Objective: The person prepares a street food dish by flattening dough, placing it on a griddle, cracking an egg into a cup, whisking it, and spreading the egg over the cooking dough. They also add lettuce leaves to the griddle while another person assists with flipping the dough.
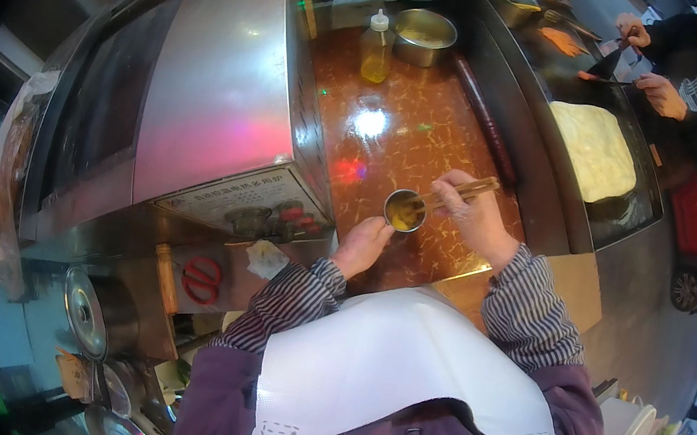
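Note:
My left hand (pixel 363 246) grips the rim of a small metal cup (pixel 405 210) over the brown marbled worktop (pixel 390 150). Yellow beaten egg, by its look, lies inside the cup. A pair of wooden chopsticks (pixel 468 188) is pinched in my right hand (pixel 469 210), with the tips down in the yellow liquid. Past the cup, a long dark rolling pin (pixel 484 116) lies along the worktop's right side. At the far end stand a clear squeeze bottle (pixel 376 49) with yellow liquid and a metal pot (pixel 425 39).
A steel oven (pixel 223 69) borders the worktop on the left. To the right, a flat sheet of dough (pixel 593 152) lies on a dark griddle (pixel 626 214). Another person's hands (pixel 663 95) hold a spatula beyond it. Red-handled scissors (pixel 201 280) lie at lower left, above a lidded pot (pixel 86 313).

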`<state>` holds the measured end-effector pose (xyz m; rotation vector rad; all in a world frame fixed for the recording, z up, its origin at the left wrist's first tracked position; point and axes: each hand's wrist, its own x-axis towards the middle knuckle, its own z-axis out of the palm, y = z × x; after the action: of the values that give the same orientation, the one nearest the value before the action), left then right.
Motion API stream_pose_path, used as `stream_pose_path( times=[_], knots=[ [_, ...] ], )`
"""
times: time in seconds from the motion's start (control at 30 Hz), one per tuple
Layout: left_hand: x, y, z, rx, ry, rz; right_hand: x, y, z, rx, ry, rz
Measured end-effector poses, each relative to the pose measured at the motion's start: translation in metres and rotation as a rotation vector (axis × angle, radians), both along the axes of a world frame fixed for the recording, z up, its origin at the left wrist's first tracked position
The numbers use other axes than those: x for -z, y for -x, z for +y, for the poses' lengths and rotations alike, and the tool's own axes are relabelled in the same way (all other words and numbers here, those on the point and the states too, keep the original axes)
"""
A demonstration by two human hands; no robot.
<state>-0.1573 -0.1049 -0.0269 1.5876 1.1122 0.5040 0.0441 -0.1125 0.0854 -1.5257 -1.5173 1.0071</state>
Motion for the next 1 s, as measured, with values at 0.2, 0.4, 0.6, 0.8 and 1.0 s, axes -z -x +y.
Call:
stream_pose_path(
  times=[0.2,0.4,0.6,0.8,1.0],
  knots=[
    [-0.003,0.0,0.001,0.014,-0.002,0.014,-0.001,-0.002,0.0,-0.001,0.028,0.051],
    [-0.006,0.0,0.003,0.042,0.007,0.053,-0.004,-0.001,-0.001,-0.02,0.092,0.129],
    [-0.01,0.001,0.004,0.051,0.024,0.063,-0.005,-0.003,0.001,-0.046,0.139,0.124],
    [-0.014,0.002,0.003,0.05,0.005,0.058,-0.004,-0.002,0.002,-0.032,0.129,0.141],
    [-0.011,0.002,0.004,0.059,-0.016,0.043,-0.002,-0.002,0.003,-0.027,0.146,0.167]
  ],
)
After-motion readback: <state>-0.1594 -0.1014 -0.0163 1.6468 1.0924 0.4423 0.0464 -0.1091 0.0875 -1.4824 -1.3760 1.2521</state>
